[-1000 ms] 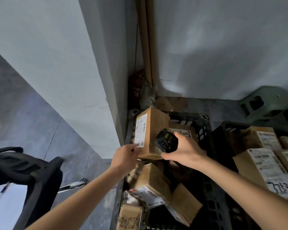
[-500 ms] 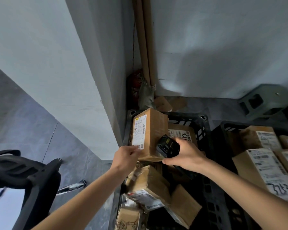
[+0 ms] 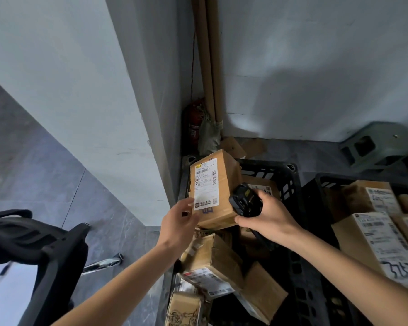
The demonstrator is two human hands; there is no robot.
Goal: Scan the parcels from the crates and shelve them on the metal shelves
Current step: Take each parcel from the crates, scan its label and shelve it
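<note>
While the left hand (image 3: 179,221) pinches the lower left corner of a raised parcel (image 3: 216,189), thumb on the white label (image 3: 205,184) and fingers hidden behind the box, the right hand (image 3: 266,216) is curled around a black handheld scanner (image 3: 245,200) and props the parcel's lower right edge with the thumb. The scanner's head sits against the parcel's right side, tilted up and away from the label, so I judge the scan of this box is in hand or barely finished; nothing shows which.

Both forearms reach forward and slightly up from the bottom of the view, wrists nearly level, the parcel held between them with its label turned toward the camera.

Directly below the hands, a black crate (image 3: 290,182) holds several more cardboard parcels (image 3: 212,260) lying at angles. Right of the right hand, a second crate (image 3: 323,180) is packed with labelled boxes, one marked in black pen (image 3: 379,241). No metal shelves are in view, so shelving of this parcel is not yet done, and by the look of both crates most of the job remains.
</note>
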